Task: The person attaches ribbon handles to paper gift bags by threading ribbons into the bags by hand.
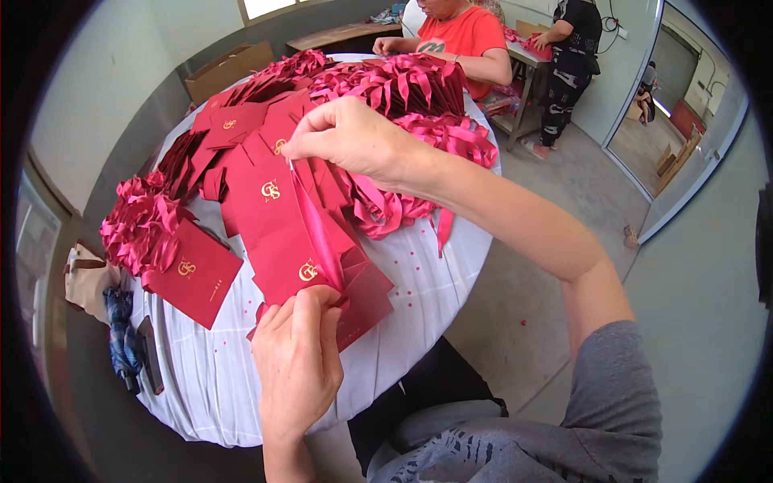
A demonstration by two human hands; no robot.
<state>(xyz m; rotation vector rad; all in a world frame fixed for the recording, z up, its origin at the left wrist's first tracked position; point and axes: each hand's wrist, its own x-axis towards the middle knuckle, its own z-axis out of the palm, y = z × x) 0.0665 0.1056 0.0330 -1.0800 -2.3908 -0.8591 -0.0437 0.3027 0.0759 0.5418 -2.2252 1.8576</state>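
My right hand (354,143) is raised over the table, thumb and fingers pinched on the end of a pink ribbon (316,221). The ribbon runs taut and slanting down to the top edge of a dark red paper bag (369,299). At that edge my left hand (298,350) is closed, its fingertips pinching the ribbon's lower part against the bag. More flat red bags with gold emblems (270,229) lie in an overlapping pile just beyond. Whether the ribbon passes through a hole is hidden by my left fingers.
A round table (201,386) with a white cloth carries bunched ribbon-handled bags (141,225) at left and a ribbon heap (403,205) at right. A folded umbrella (121,334) and a dark phone-like slab (150,354) lie at the left edge. A person in red (475,40) sits across.
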